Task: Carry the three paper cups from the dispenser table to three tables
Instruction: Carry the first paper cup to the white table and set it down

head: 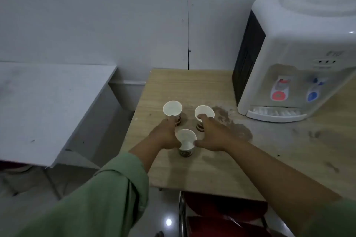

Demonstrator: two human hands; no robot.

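Note:
Three white paper cups with brown bands stand upright in a triangle on the wooden dispenser table [192, 86]. The far left cup [172, 108] has the fingertips of my left hand [165, 134] on its near side. The far right cup [204, 112] is touched at the rim by the fingers of my right hand [213, 134]. The near cup [185, 141] stands between both hands, with both thumbs against its sides. All cups rest on the table; whether any is truly gripped is unclear.
A white water dispenser [296, 57] stands at the table's right back, with a wet stain [231, 121] in front of it. A white table [48, 106] stands to the left across a gap. A red chair [223, 215] sits under the table's near edge.

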